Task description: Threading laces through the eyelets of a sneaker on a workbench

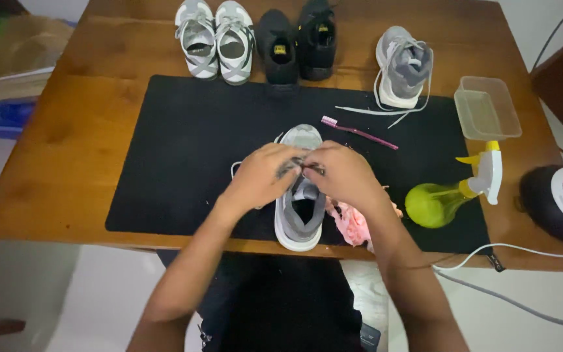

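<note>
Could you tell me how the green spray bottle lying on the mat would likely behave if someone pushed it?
The round-bodied green spray bottle with a white trigger head lies on its side on the black mat, so it would probably roll a little. The protruding trigger would likely stop it turning far. Its plastic looks smooth, so it may feel slippery, though the mat might damp sliding.

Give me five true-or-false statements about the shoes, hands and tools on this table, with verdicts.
1. Both hands, left hand and right hand, are on the grey shoe on the black mat. True.
2. The toothbrush is in the right hand. False: it lies on the mat.
3. The spray bottle is green. True.
4. The black shoes stand left of the white pair. False: right of it.
5. A pink cloth lies beside the grey shoe. True.
</note>
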